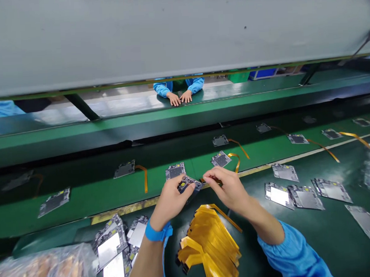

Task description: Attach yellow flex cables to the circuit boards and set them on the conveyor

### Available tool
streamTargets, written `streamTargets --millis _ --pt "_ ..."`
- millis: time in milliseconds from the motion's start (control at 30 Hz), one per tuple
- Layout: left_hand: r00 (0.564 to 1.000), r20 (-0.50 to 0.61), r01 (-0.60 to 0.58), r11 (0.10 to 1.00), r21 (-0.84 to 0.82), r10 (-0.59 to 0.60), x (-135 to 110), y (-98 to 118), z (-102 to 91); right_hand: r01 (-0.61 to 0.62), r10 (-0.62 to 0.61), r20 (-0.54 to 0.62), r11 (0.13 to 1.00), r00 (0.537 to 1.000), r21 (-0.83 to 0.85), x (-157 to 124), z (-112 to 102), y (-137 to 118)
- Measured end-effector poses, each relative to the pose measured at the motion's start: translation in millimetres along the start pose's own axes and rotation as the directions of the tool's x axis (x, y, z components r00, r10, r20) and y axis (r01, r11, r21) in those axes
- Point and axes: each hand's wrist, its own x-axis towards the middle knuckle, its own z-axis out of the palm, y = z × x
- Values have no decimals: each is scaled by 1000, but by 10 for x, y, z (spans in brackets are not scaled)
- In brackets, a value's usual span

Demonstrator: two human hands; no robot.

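My left hand [171, 199] is closed on a small grey circuit board [189, 183] held just above the bench edge. My right hand [226, 186] pinches the end of a thin amber flex cable [209, 180] right against that board. Below both hands lies a heap of amber flex cables [209, 244]. A blue band circles my left wrist, and a blue sleeve covers my right forearm.
Several boards with amber cables ride the green conveyor belt [82, 199]. Loose boards [299, 194] lie on the bench to the right, and a stack of boards [113, 249] beside a clear plastic bag [39, 270] at lower left. Another person's hands [179, 98] rest across the line.
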Motion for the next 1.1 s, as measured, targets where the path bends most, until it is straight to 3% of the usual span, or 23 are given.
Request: streamTargets --millis 1100 --pt "998 55 2 1000 18 -3 19 -19 9 -9 7 104 1000 995 17 -11 -17 12"
